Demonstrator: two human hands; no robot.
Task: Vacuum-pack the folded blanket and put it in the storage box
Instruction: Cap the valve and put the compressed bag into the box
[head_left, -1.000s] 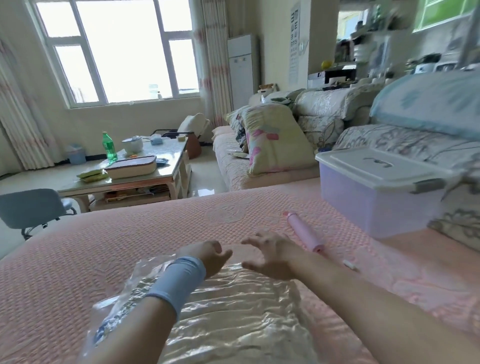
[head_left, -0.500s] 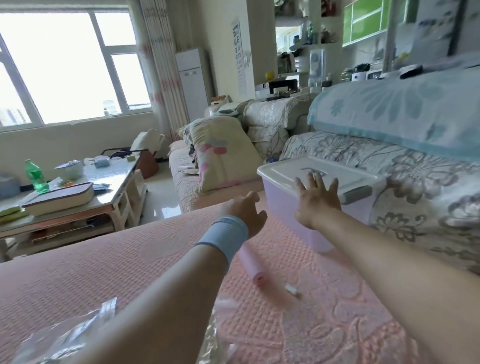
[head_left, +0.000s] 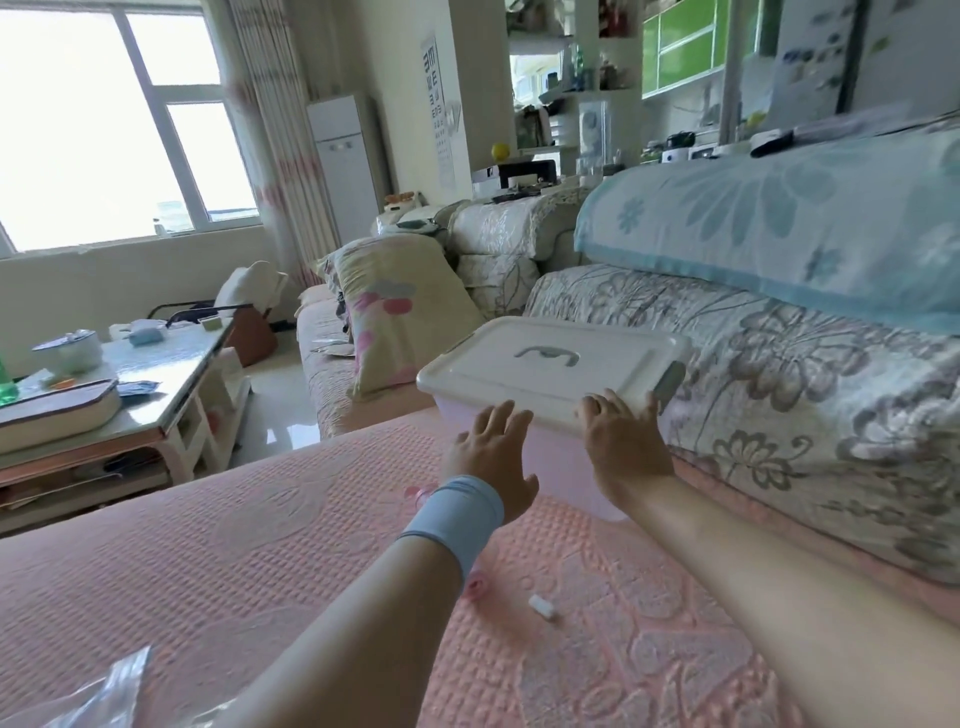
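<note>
- Reaching for the box (head_left: 558, 470), you now have 2 hands at its near side. 1 second ago both lay on the bag (head_left: 98, 696).
- Your view has swung up and right with the reach. Only 1 crumpled corner of the bag shows, at the lower left edge on the bed (head_left: 208, 545), and the blanket inside it is out of sight.
- Your left hand (head_left: 491, 457) is spread, fingers straight, with the tips at the front rim of the lid (head_left: 550, 364). Contact cannot be told.
- Your right hand (head_left: 623, 447) lays its fingers over that rim just beside the grey latch (head_left: 670, 382). It pinches nothing.
- The lid is on the box, which stands on the bed against the sofa (head_left: 779, 389).
- The pink pump (head_left: 475, 584) lies on the bed, mostly hidden under your left wrist, with a small white cap (head_left: 540, 605) near it.
- Leaving the bag for the box suggests the sealing is done and storing has begun. The lid likely has to come off before the bag can go in.
</note>
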